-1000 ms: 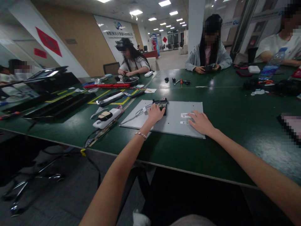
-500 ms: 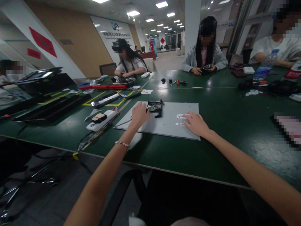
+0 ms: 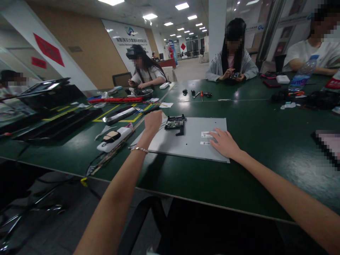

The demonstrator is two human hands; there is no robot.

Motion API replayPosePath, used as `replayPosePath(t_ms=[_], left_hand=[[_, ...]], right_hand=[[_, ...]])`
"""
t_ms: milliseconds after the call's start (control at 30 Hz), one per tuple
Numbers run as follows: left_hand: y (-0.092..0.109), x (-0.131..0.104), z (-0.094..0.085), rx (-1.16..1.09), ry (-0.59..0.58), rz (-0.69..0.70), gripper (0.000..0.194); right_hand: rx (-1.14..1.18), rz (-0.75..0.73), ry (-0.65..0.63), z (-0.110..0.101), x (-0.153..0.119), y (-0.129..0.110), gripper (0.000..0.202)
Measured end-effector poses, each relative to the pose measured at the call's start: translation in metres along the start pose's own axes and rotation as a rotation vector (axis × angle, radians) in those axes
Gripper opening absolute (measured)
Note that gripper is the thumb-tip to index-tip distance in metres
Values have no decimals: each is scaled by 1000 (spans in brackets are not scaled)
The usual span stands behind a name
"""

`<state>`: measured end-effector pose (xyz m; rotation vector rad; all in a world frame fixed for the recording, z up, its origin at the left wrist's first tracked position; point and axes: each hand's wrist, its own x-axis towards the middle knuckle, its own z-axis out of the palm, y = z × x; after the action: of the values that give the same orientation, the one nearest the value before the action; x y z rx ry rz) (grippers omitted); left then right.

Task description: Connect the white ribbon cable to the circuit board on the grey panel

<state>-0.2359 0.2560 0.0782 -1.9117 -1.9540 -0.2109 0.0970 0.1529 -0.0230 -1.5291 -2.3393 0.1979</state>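
Here's my head view, and the left hand [image 3: 153, 122] is up at the panel's far left side, fingers curled in; I can't tell whether they grip anything. Well apart from it, the right hand [image 3: 224, 142] lies open, fingers spread over the grey panel [image 3: 172, 145], right by the white labels [image 3: 206, 134]. Between them sits the black frame with a circuit board [image 3: 175, 123], flat on that panel! Beyond, an orange screwdriver [image 3: 201, 94] lies on the green worktop [image 3: 260, 141].
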Motion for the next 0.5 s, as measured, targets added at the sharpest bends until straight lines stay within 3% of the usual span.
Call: replayPosePath(t_ms=[133,267,367,500], left_hand=[[32,40,6,-127,95,27,44],[58,63,34,-173,-62,3,42],[63,66,57,-214,-213,-34,38],[56,66,73,-239,-249,-32,41]], right_hand=[[-2,3,-10,-2,0,-3,56],[3,10,-14,-7,0,-7,57],[10,14,-21,-9,0,-9,57],[12,11,-26,-10,1,-11,56]])
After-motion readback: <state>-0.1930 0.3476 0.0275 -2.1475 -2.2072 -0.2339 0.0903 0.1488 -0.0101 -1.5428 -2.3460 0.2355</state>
